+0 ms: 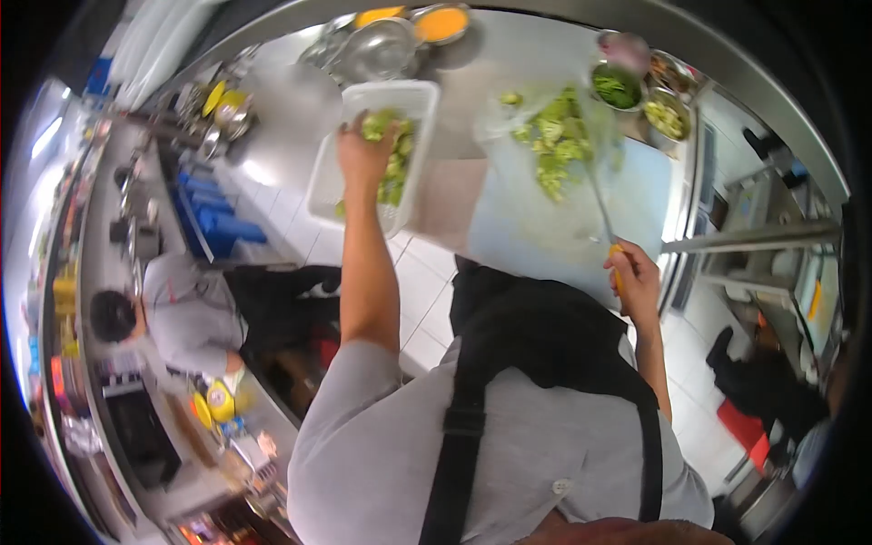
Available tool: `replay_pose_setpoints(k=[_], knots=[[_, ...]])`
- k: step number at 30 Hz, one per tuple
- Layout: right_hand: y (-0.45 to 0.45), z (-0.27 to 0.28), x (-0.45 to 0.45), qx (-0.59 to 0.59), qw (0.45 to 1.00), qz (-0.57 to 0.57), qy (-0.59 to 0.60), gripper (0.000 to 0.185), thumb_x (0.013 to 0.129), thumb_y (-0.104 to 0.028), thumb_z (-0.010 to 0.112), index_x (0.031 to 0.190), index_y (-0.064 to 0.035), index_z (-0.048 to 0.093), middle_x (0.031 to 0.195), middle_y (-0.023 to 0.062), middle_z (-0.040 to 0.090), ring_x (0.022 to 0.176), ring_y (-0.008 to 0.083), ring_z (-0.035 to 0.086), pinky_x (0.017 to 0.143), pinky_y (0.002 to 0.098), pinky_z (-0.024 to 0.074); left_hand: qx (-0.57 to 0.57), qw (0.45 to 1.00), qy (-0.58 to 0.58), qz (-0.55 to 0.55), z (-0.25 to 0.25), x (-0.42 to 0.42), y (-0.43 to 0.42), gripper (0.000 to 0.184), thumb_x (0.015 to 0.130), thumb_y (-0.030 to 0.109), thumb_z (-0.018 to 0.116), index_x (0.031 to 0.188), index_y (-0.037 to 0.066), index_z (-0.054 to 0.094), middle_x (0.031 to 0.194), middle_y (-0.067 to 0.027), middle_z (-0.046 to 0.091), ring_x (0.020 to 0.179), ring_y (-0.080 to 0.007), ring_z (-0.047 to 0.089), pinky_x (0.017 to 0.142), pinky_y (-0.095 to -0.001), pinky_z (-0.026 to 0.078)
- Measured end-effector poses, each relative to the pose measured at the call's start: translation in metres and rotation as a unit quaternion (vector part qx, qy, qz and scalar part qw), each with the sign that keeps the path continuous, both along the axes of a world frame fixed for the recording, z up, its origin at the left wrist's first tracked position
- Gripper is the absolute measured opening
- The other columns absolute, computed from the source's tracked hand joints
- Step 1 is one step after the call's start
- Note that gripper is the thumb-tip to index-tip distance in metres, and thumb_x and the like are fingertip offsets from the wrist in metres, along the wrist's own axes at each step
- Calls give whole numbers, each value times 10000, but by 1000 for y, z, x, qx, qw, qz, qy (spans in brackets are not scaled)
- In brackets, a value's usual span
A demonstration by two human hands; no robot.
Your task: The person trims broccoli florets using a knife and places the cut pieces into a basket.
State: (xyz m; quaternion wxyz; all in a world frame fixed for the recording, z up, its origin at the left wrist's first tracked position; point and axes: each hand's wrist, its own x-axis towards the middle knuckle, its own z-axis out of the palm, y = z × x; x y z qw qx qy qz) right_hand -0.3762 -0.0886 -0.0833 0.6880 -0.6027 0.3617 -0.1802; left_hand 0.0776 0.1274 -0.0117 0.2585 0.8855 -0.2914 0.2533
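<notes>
My left hand [366, 154] reaches into a white plastic basket [324, 186], its fingers bent around a piece of green vegetable at the basket's upper part. More green pieces [396, 171] lie in the basket to the right of that hand. On the right, my right hand [634, 275] grips the orange handle of a knife [601, 207]. The knife's blade points up and away over a pale blue cutting board [518, 227]. Chopped green vegetable [559, 136] is heaped on the far part of the board, just left of the blade.
Metal bowls [377, 50] stand at the counter's back, one holding something orange [442, 24]. Bowls of greens [617, 85] and pale pieces [668, 116] sit at the back right. A co-worker [195, 313] is at another counter on the left; another person [767, 391] is at the right.
</notes>
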Motion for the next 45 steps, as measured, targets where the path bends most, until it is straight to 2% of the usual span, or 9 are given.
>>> replay_pose_setpoints(k=[1, 4, 6, 11, 14, 20, 24, 34, 45], knots=[[1, 5, 0, 2, 1000, 2, 1, 354, 1055, -238, 610, 1319, -3, 631, 872, 59, 671, 581, 69, 538, 477, 222, 416, -29, 998, -46, -19, 12, -15, -18, 324, 895, 240, 774, 1114, 3, 751, 960, -201, 743, 835, -306, 717, 783, -391, 575], [4, 15, -1, 53, 999, 7, 3, 351, 1063, -249, 597, 1310, -1, 623, 865, 52, 666, 576, 71, 542, 476, 227, 419, -189, 890, 326, -258, 36, -114, -81, 242, 920, 205, 750, 1062, 9, 757, 1052, -193, 730, 894, -322, 712, 775, -387, 585], [5, 13, 2, 49, 999, 6, -2, 333, 1084, -258, 554, 1279, 7, 610, 867, 61, 653, 559, 80, 541, 469, 238, 425, -132, 818, 360, -429, 14, -157, -118, 153, 954, 128, 705, 1062, 30, 753, 969, -145, 713, 931, -231, 714, 846, -333, 579], [4, 16, 0, 27, 998, -44, 21, 330, 1101, -273, 513, 1244, 13, 599, 864, 65, 636, 554, 75, 534, 462, 238, 423, 23, 930, 244, -273, -73, -179, -184, 225, 868, 167, 758, 1022, 8, 721, 1013, -185, 703, 897, -314, 698, 756, -391, 581], [-1, 15, -4, 21, 998, -50, 18, 335, 1096, -275, 526, 1260, 7, 602, 863, 57, 635, 563, 72, 531, 469, 234, 423, 19, 933, 259, -248, -81, -184, -198, 314, 814, 222, 802, 1021, 10, 699, 960, -195, 704, 870, -327, 694, 764, -398, 577], [2, 20, -14, 25, 999, -25, 21, 381, 1072, -286, 581, 1314, 7, 607, 869, 38, 649, 585, 61, 528, 479, 221, 413, -221, 834, 430, -265, -112, -168, -189, 304, 744, 109, 829, 974, -14, 674, 847, -116, 695, 782, -181, 676, 719, -312, 553], [5, 23, -14, 32, 999, 0, 6, 355, 1059, -261, 607, 1301, -5, 646, 859, 18, 642, 605, 50, 509, 498, 220, 398, -240, 785, 506, -265, -98, -164, -169, 235, 789, 5, 759, 997, -19, 653, 876, -85, 702, 763, -128, 655, 687, -275, 533], [3, 25, -9, 35, 998, 33, 34, 308, 1047, -183, 615, 1289, 0, 670, 834, 8, 636, 610, 46, 494, 541, 231, 414, -220, 838, 436, -242, -96, -167, -164, 281, 739, 38, 793, 964, -2, 630, 817, -42, 654, 731, -105, 603, 657, -261, 504], [0, 18, 2, 1, 998, 36, 53, 312, 1043, -209, 627, 1266, 5, 666, 816, 20, 644, 584, 60, 504, 539, 244, 430, -179, 837, 444, -265, -92, -178, -162, 297, 740, 52, 803, 972, 4, 623, 789, -52, 651, 747, -139, 641, 674, -281, 536]])
